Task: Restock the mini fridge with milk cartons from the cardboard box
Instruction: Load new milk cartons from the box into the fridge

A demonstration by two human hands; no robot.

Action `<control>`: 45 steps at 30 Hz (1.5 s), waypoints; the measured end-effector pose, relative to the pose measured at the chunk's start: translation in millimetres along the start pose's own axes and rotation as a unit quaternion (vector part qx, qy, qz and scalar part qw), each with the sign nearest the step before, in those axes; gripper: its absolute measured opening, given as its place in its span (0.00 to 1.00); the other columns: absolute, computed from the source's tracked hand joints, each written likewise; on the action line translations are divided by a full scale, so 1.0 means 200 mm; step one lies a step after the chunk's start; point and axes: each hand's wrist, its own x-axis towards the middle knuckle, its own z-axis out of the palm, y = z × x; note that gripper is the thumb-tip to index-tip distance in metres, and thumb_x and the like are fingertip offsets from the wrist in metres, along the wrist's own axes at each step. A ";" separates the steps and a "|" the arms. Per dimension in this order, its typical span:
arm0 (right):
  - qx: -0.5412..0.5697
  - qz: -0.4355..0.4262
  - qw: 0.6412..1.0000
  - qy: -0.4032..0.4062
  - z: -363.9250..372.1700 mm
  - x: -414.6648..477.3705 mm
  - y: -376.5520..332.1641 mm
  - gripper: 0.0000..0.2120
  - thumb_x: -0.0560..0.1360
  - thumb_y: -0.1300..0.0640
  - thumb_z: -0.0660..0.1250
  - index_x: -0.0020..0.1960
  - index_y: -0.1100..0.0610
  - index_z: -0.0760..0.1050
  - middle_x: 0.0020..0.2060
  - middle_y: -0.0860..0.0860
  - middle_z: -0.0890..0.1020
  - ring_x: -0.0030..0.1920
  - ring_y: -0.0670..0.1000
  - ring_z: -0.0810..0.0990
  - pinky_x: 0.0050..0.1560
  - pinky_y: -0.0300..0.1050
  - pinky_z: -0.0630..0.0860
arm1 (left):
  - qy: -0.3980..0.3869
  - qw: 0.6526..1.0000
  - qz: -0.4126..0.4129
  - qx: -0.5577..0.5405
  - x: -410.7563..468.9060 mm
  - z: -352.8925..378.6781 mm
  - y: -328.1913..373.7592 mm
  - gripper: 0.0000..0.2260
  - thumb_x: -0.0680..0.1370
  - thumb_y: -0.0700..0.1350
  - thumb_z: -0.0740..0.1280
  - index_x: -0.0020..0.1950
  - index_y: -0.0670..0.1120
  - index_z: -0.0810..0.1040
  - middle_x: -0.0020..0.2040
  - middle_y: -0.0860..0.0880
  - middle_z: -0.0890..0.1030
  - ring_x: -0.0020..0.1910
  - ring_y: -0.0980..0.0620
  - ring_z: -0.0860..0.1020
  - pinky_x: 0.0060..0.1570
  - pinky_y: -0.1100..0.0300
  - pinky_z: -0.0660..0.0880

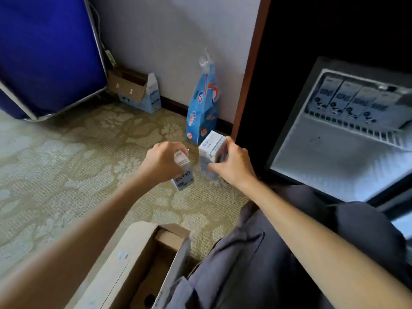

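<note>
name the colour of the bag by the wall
Mostly blue bag, some red and white; head view.

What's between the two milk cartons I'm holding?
The left hand grips the left carton, the right hand the right carton; only a narrow strip of bare carpet shows between them, in the head view.

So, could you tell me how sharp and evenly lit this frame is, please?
Head view: wide-angle distortion tilts the wooden frame; the carton in the right hand is motion-smeared at its lower end; the cabinet above the fridge is near black, while the fridge's inside looks washed pale.
</note>
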 end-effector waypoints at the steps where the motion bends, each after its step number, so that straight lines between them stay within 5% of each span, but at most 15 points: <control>1: 0.005 0.005 1.000 0.025 -0.08 0.03 0.02 0.23 0.64 0.58 0.75 0.57 0.59 0.73 0.55 0.54 0.82 0.56 0.53 0.80 0.49 0.42 0.76 | 0.002 1.000 0.015 -0.002 0.06 0.00 0.07 0.11 0.70 0.41 0.71 0.52 0.48 0.79 0.45 0.50 0.77 0.44 0.51 0.74 0.35 0.62 0.67; 6: 0.024 0.056 0.990 0.127 -0.51 0.16 0.21 0.19 0.65 0.62 0.74 0.54 0.59 0.72 0.48 0.51 0.81 0.46 0.50 0.79 0.37 0.33 0.70 | 0.019 0.993 0.118 -0.023 0.31 0.04 0.51 0.09 0.71 0.40 0.69 0.51 0.47 0.79 0.48 0.48 0.80 0.51 0.48 0.77 0.42 0.59 0.70; 9: 0.029 0.093 0.980 0.175 -0.73 0.18 0.38 0.19 0.65 0.63 0.74 0.53 0.62 0.72 0.37 0.47 0.75 0.32 0.38 0.70 0.25 0.25 0.67 | 0.013 0.985 0.167 -0.030 0.44 0.12 0.77 0.11 0.71 0.41 0.69 0.52 0.48 0.79 0.51 0.47 0.81 0.52 0.45 0.78 0.44 0.60 0.69; 12: 0.027 0.122 0.970 0.208 -0.90 0.18 0.55 0.20 0.66 0.63 0.74 0.55 0.61 0.72 0.41 0.46 0.74 0.34 0.40 0.71 0.26 0.25 0.68 | -0.009 0.979 0.200 -0.045 0.54 0.24 1.03 0.11 0.72 0.44 0.68 0.54 0.48 0.78 0.54 0.47 0.80 0.53 0.45 0.77 0.44 0.60 0.68; 15: 0.020 0.146 0.960 0.238 -1.01 0.19 0.74 0.20 0.66 0.63 0.74 0.55 0.61 0.70 0.44 0.49 0.77 0.41 0.49 0.78 0.33 0.37 0.75 | -0.043 0.972 0.224 -0.052 0.63 0.37 1.27 0.12 0.72 0.42 0.67 0.56 0.47 0.77 0.56 0.46 0.79 0.51 0.47 0.76 0.43 0.59 0.71; 19: 0.003 0.155 0.947 0.282 -1.14 0.22 0.97 0.19 0.68 0.60 0.73 0.55 0.62 0.70 0.44 0.49 0.76 0.38 0.47 0.75 0.27 0.28 0.69 | -0.093 0.964 0.245 -0.045 0.74 0.54 1.53 0.14 0.72 0.38 0.67 0.57 0.47 0.77 0.56 0.45 0.79 0.49 0.46 0.76 0.47 0.56 0.77; 25: 0.021 0.158 0.906 0.393 -1.28 0.37 1.25 0.17 0.68 0.55 0.74 0.50 0.62 0.70 0.41 0.50 0.77 0.35 0.44 0.74 0.28 0.30 0.67 | -0.095 0.956 0.279 -0.005 0.93 0.78 1.79 0.12 0.73 0.41 0.67 0.56 0.48 0.76 0.55 0.45 0.78 0.48 0.46 0.75 0.42 0.58 0.70; 30: 0.040 0.171 0.871 0.458 -1.37 0.53 1.39 0.19 0.68 0.60 0.74 0.53 0.62 0.69 0.49 0.56 0.81 0.46 0.55 0.79 0.32 0.32 0.69 | -0.094 0.955 0.281 -0.008 1.05 0.90 1.89 0.10 0.74 0.39 0.64 0.55 0.47 0.76 0.54 0.45 0.78 0.48 0.44 0.75 0.42 0.59 0.68; 32: 0.028 0.194 0.861 0.469 -1.41 0.58 1.42 0.15 0.68 0.62 0.72 0.48 0.60 0.67 0.38 0.49 0.78 0.44 0.56 0.78 0.41 0.43 0.74 | -0.097 0.953 0.286 -0.010 1.08 0.93 1.92 0.11 0.73 0.38 0.63 0.54 0.46 0.76 0.53 0.45 0.78 0.45 0.46 0.72 0.41 0.59 0.69; 35: 0.033 0.224 0.856 0.465 -1.48 0.64 1.50 0.15 0.67 0.64 0.70 0.41 0.56 0.63 0.31 0.44 0.70 0.39 0.52 0.74 0.42 0.45 0.74 | -0.110 0.951 0.289 -0.009 1.11 0.96 1.94 0.12 0.73 0.36 0.63 0.55 0.46 0.76 0.53 0.45 0.78 0.45 0.46 0.72 0.42 0.58 0.70; 38: 0.060 0.229 0.855 0.461 -1.52 0.70 1.56 0.15 0.69 0.63 0.69 0.46 0.57 0.62 0.37 0.51 0.76 0.39 0.55 0.80 0.38 0.46 0.79 | -0.122 0.948 0.292 -0.009 1.13 0.99 1.95 0.12 0.72 0.35 0.63 0.54 0.45 0.76 0.53 0.45 0.78 0.45 0.47 0.72 0.42 0.58 0.71; 41: 0.075 0.245 0.858 0.444 -1.54 0.76 1.59 0.15 0.71 0.61 0.68 0.49 0.59 0.61 0.43 0.54 0.77 0.38 0.59 0.85 0.21 0.36 0.74 | -0.137 0.948 0.288 -0.013 1.14 1.01 1.94 0.13 0.72 0.36 0.65 0.55 0.46 0.77 0.50 0.46 0.75 0.45 0.47 0.72 0.41 0.59 0.70; 45: 0.038 0.245 0.872 0.422 -1.51 0.81 1.65 0.19 0.71 0.60 0.69 0.53 0.59 0.60 0.49 0.59 0.80 0.36 0.59 0.83 0.21 0.37 0.73 | -0.189 0.948 0.253 -0.032 1.17 1.05 1.93 0.16 0.70 0.36 0.68 0.56 0.49 0.77 0.48 0.48 0.74 0.46 0.48 0.73 0.41 0.60 0.72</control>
